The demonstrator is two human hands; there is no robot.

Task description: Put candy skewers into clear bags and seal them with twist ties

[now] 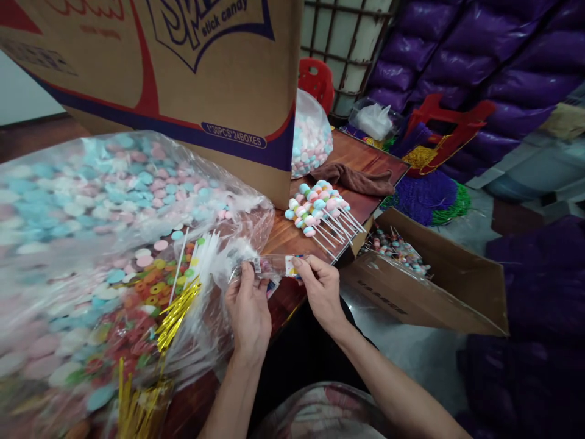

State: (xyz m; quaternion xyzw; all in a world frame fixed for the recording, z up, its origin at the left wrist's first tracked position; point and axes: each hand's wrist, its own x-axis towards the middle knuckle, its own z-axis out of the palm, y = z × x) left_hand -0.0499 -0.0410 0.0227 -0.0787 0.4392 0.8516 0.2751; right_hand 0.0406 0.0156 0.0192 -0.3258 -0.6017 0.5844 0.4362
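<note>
Stretched between my two hands is a small clear plastic wrapper (273, 266) with a barcode label and coloured print. My left hand (250, 311) pinches one end between thumb and fingers. The other end is in the closed fingers of my right hand (321, 289). Beyond them, a pile of candy sticks (320, 207) in pink, blue, white and green lies on the table, white sticks pointing right. White sticks (205, 256) and gold twist ties (179, 314) lie left of my left hand, by orange and green gummy rings (164, 280).
A large clear bag (91, 183) of pastel candies covers the left side. Behind it stands a tall carton (205, 103). An open cardboard box (425, 299) holding wrapped candy sits lower right. A brown cloth (356, 180) lies near the table (283, 235) edge.
</note>
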